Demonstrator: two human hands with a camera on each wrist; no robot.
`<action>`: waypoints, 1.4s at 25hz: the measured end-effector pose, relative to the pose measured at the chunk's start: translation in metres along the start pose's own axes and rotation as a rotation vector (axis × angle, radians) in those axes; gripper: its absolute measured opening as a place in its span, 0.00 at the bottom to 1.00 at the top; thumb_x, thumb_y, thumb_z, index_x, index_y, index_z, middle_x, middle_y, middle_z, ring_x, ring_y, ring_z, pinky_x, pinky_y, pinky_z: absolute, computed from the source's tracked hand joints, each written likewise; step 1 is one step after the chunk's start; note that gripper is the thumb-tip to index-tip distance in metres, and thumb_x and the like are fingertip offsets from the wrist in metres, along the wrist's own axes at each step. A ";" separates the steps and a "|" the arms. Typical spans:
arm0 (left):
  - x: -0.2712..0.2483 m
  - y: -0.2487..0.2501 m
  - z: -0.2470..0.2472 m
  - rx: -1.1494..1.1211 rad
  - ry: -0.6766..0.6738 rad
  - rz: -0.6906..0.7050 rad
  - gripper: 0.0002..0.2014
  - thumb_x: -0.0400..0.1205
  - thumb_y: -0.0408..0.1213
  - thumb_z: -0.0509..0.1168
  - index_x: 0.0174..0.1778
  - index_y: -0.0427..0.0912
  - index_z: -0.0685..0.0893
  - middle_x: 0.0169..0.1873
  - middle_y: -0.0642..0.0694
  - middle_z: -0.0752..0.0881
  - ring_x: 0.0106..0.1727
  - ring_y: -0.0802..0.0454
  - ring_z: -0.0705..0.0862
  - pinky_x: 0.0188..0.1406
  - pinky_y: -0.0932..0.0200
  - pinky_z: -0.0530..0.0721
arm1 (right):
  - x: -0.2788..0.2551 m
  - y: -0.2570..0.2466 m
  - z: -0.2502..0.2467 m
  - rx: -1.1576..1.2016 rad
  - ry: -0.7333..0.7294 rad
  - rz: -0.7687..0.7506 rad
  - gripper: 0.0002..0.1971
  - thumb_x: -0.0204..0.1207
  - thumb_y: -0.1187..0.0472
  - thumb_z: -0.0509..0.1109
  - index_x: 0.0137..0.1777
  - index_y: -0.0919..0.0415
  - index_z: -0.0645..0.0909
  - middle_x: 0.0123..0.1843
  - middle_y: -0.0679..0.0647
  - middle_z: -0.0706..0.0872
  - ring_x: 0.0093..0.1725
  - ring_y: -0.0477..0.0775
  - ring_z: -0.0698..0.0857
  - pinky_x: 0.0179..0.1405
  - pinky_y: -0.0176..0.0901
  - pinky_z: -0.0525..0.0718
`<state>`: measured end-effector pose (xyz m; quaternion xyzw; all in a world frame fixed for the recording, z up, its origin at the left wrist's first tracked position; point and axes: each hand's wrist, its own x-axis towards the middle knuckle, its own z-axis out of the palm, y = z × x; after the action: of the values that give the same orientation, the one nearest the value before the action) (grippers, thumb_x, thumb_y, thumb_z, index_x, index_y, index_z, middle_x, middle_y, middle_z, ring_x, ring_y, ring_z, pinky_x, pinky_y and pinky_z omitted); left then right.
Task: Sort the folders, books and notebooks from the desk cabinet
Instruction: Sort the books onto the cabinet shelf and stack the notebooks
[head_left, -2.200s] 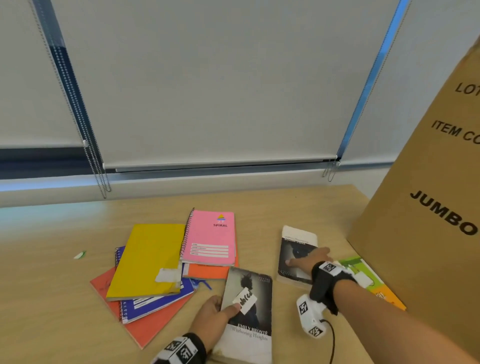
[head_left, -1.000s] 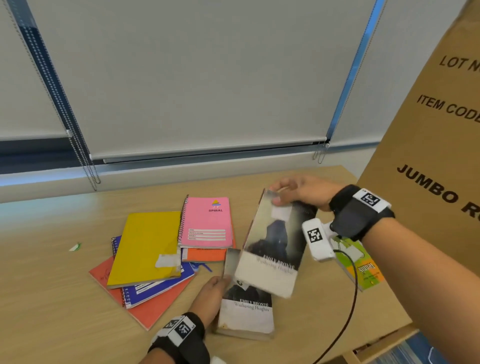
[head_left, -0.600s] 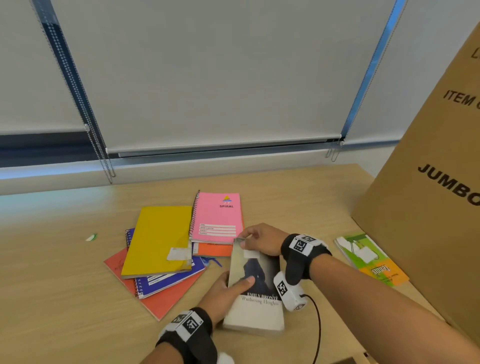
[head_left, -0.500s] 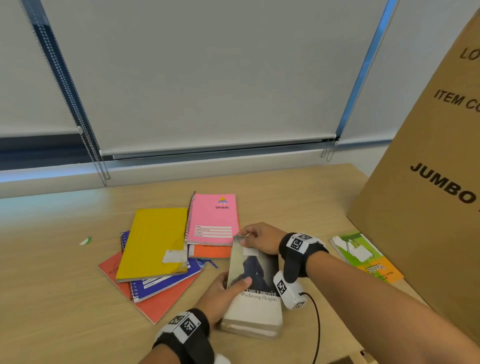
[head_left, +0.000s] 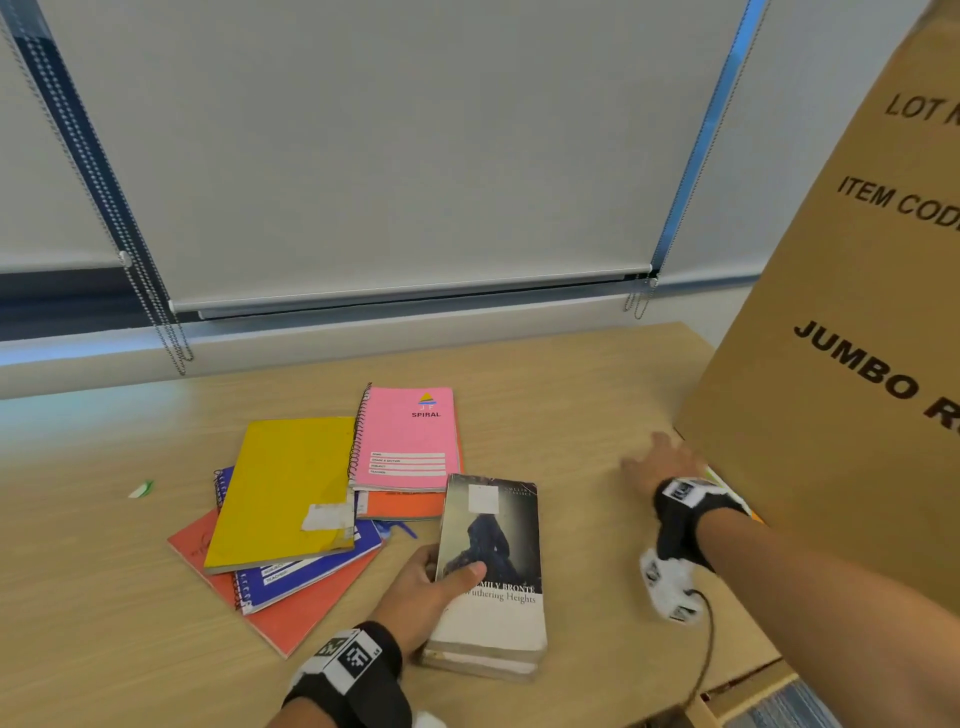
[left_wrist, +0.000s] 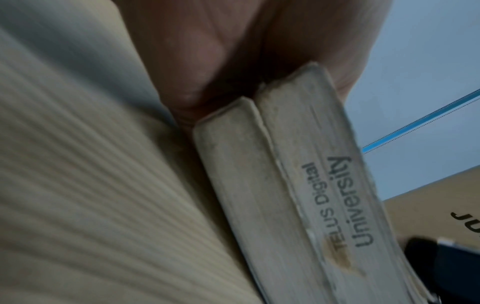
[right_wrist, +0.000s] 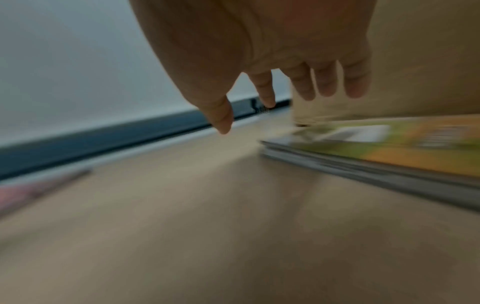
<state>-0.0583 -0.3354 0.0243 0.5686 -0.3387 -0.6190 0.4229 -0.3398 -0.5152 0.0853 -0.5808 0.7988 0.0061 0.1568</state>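
Two paperback books (head_left: 491, 561) lie stacked near the desk's front edge, the top cover reading "Wuthering Heights". My left hand (head_left: 431, 582) grips the stack's left edge with the thumb on the cover. In the left wrist view their page edges (left_wrist: 285, 195) sit against my palm. My right hand (head_left: 660, 467) hovers open over the desk to the right, fingers spread (right_wrist: 324, 82), just short of a green and orange booklet (right_wrist: 389, 148). To the left is a pile: pink spiral notebook (head_left: 410, 441), yellow notebook (head_left: 285, 493), blue spiral notebook (head_left: 311, 566), orange-red folder (head_left: 291, 613).
A tall cardboard box (head_left: 831, 364) stands at the right and leans over the booklet. A small green scrap (head_left: 140, 488) lies far left on the wooden desk (head_left: 571, 405). Roller blinds with bead chains (head_left: 171, 332) hang behind the desk.
My right hand laid the second paperback on top of the first, let go and swung right toward the green booklet. My left hand kept its hold on the stack.
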 end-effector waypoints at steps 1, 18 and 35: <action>-0.001 0.001 0.000 -0.001 -0.002 -0.003 0.49 0.41 0.62 0.84 0.59 0.50 0.79 0.52 0.45 0.91 0.51 0.45 0.91 0.61 0.41 0.84 | -0.001 0.021 0.003 -0.047 -0.069 0.083 0.40 0.76 0.33 0.57 0.84 0.53 0.55 0.83 0.65 0.60 0.79 0.70 0.63 0.76 0.61 0.66; -0.006 0.006 0.002 0.018 -0.010 -0.022 0.50 0.37 0.66 0.82 0.56 0.55 0.77 0.53 0.46 0.90 0.49 0.47 0.91 0.59 0.43 0.86 | -0.069 -0.002 0.063 -0.105 0.019 -0.513 0.24 0.79 0.47 0.65 0.75 0.42 0.69 0.72 0.50 0.69 0.71 0.55 0.68 0.65 0.51 0.78; -0.007 0.004 0.003 -0.025 0.017 -0.020 0.32 0.70 0.44 0.79 0.68 0.49 0.74 0.55 0.47 0.89 0.50 0.48 0.91 0.53 0.49 0.89 | 0.005 -0.029 0.033 -0.026 -0.368 -0.123 0.54 0.57 0.32 0.80 0.77 0.60 0.63 0.72 0.57 0.78 0.67 0.60 0.80 0.65 0.53 0.80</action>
<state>-0.0613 -0.3311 0.0308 0.5718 -0.3217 -0.6226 0.4264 -0.3061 -0.5227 0.0573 -0.6195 0.7196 0.1128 0.2926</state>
